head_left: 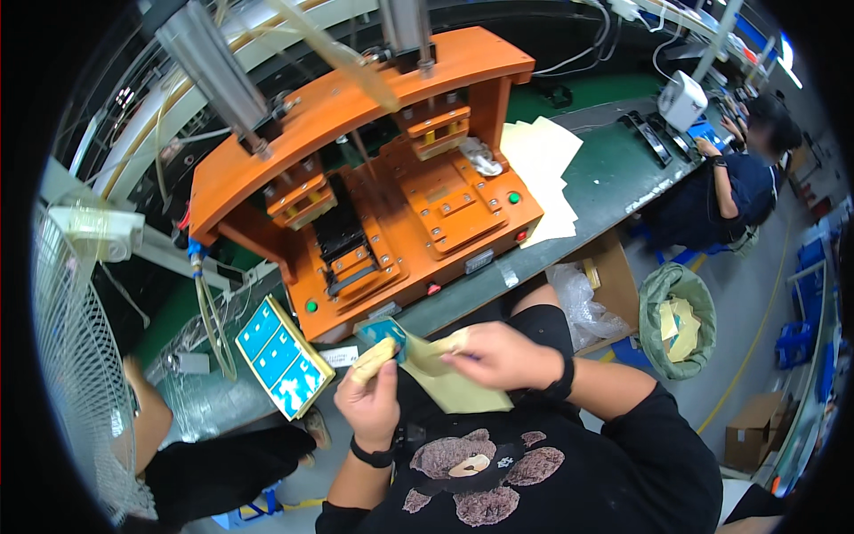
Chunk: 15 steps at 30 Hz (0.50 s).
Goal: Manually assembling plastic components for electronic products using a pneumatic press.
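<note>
My left hand (374,405), with pale yellow covers on its fingertips, pinches a small blue film piece (381,332). My right hand (514,356) is closed on a pale yellow paper sheet (461,392), which hangs down between my hands in front of my shirt. The film and the sheet meet near my left fingers; whether they are still joined cannot be made out. Just beyond my hands stands an orange press machine (436,258) with two stations. A black part (342,236) sits in its left station. Left of my hands lies a stack of sheets with blue film panels (285,356).
Loose yellow sheets (538,169) lie right of the press on the green table (614,160). Below the table are a cardboard box (614,276) with clear plastic and a lined bin (654,325) with paper scraps. A white mesh guard (76,356) and co-workers (747,178) are at the sides.
</note>
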Each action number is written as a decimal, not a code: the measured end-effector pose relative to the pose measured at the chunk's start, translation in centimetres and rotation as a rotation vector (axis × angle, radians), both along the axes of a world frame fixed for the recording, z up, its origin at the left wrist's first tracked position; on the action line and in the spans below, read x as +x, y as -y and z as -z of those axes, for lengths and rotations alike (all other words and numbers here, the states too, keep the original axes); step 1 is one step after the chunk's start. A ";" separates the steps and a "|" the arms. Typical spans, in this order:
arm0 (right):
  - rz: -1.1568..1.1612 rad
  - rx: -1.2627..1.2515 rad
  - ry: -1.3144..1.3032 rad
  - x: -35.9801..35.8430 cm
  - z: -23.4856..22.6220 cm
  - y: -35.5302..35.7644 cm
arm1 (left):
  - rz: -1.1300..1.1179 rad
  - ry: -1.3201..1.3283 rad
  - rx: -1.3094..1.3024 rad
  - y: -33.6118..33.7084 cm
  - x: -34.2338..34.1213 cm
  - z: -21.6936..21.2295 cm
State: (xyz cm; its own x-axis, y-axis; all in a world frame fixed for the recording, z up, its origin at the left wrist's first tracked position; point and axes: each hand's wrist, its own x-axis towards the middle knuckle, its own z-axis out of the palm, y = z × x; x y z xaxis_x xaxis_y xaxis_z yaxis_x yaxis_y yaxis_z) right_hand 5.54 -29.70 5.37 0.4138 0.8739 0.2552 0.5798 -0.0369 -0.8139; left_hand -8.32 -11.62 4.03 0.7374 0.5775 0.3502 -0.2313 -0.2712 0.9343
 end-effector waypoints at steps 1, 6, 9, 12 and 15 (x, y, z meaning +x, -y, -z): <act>0.078 0.088 -0.200 1.2 -0.1 1.2 | -0.008 0.065 -0.148 -0.7 -0.3 0.8; 0.510 0.282 -0.725 14.4 1.5 12.6 | 0.103 0.370 -0.606 -4.5 -2.2 -1.3; 0.712 0.475 -0.802 21.5 2.1 16.2 | 0.134 0.312 -0.534 -6.1 -3.2 -1.0; 0.800 0.417 -0.734 27.3 6.0 17.5 | 0.108 0.231 -0.396 -7.1 -3.9 0.2; 0.888 0.209 -0.512 31.0 10.4 17.3 | 0.194 -0.042 -0.255 -6.6 -3.7 0.2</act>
